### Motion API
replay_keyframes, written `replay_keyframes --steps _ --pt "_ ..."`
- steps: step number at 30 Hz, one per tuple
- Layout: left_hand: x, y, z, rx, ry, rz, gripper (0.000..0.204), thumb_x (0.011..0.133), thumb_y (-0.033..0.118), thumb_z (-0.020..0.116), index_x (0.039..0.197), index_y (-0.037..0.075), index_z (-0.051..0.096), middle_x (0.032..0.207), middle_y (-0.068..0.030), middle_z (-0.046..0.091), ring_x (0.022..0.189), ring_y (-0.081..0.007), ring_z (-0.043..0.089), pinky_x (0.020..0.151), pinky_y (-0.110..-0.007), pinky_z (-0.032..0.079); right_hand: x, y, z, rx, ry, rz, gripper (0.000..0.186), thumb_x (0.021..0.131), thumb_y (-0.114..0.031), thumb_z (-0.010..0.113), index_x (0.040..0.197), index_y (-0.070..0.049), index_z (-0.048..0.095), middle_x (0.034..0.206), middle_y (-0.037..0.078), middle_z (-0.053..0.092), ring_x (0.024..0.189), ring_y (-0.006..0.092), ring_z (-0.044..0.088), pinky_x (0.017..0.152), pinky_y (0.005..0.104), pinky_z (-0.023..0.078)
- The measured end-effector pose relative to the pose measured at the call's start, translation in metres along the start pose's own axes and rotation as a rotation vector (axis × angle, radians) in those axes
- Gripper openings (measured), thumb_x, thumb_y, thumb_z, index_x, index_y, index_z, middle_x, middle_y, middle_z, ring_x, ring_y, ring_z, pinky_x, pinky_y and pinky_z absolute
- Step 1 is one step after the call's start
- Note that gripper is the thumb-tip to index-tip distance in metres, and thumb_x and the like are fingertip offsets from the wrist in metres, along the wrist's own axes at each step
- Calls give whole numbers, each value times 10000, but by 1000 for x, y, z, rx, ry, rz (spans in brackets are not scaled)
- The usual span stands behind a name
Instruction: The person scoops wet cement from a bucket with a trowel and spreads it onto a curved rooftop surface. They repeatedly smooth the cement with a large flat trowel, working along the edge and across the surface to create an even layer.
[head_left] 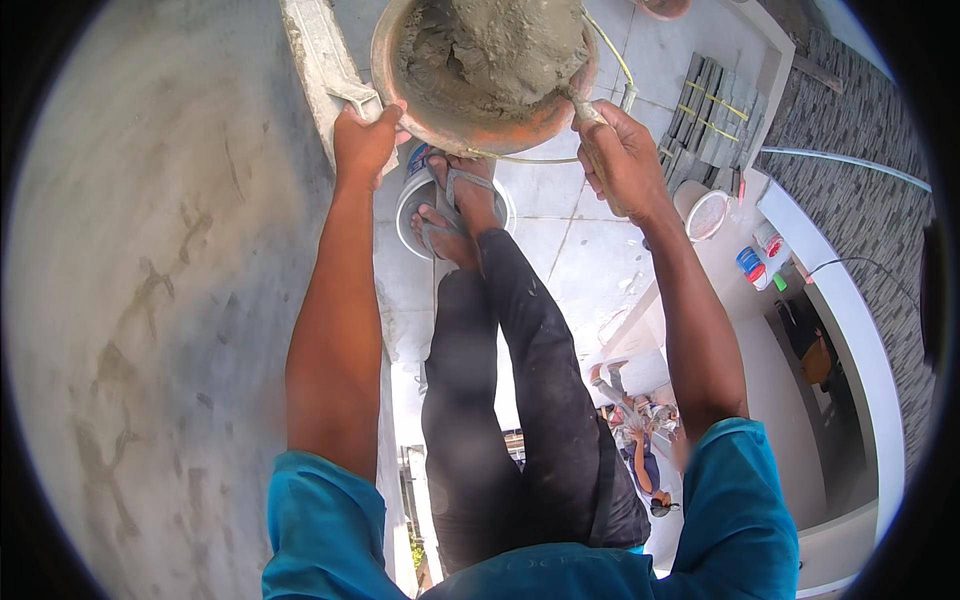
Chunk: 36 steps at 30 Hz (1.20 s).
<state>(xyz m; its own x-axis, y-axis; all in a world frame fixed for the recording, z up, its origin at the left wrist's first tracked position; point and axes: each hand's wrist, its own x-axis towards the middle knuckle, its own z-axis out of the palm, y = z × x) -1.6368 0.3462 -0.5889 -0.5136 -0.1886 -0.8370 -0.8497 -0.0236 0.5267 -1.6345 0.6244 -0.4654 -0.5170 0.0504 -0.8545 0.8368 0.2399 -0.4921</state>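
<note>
A round terracotta-coloured tub (440,135) with a heap of wet grey mortar (520,45) in it is at the top middle. My right hand (630,160) is closed round a trowel's mortar-smeared handle (597,135); the blade's end is hidden in the mortar at the tub's right rim. At the tub's left side, my left hand (365,143) grips the handle of a long, mortar-coated float (315,50). Its thumb reaches close to the tub rim. My sandalled feet (460,205) rest over a white bucket (507,215) below the tub.
A smeared grey plastered wall (170,250) fills the left. Strapped grey tile strips (710,110) lie on the tiled floor (560,240) at right, near another white bucket (708,215). A blue paint can (750,265) stands farther right. Another person (640,455) is at lower right.
</note>
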Motion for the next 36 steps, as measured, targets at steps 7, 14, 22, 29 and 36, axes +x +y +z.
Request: replay_keyframes --steps 7,14,22,29,36 --pt "-25 -45 23 -324 25 -141 498 898 14 711 1330 -68 479 1171 -178 637 985 -257 680 790 -374 630 -50 18 -23 15 21 -6 178 986 -213 487 945 -69 582 562 -11 463 447 76 407 431 266 337" --pt "-46 -49 5 -395 164 -179 433 966 24 616 1373 -13 474 1304 -178 584 1214 -330 617 971 -474 542 -84 19 -31 -33 -18 -31 158 1003 -196 499 947 -68 574 573 -15 480 462 74 431 448 264 368" --pt "-205 -6 -88 119 -67 -218 271 839 41 689 1092 9 598 838 -76 680 549 -120 596 469 -283 465 -188 -68 -53 -338 -28 -170 201 945 -248 566 954 -53 617 656 23 551 582 126 534 579 326 442" --pt "-349 16 -177 371 -182 -119 405 819 104 717 1203 9 634 830 -103 694 591 -183 639 533 -346 518 -368 -230 -80 -713 -162 -378 232 926 -255 556 925 -28 608 676 75 580 649 178 582 654 361 466" --pt "-366 -45 -216 427 -28 174 436 810 141 711 1225 24 647 836 -105 684 576 -166 623 511 -333 492 -498 -353 -59 -970 -425 -684 381 885 -381 585 955 -12 643 680 64 581 641 180 571 618 356 452"
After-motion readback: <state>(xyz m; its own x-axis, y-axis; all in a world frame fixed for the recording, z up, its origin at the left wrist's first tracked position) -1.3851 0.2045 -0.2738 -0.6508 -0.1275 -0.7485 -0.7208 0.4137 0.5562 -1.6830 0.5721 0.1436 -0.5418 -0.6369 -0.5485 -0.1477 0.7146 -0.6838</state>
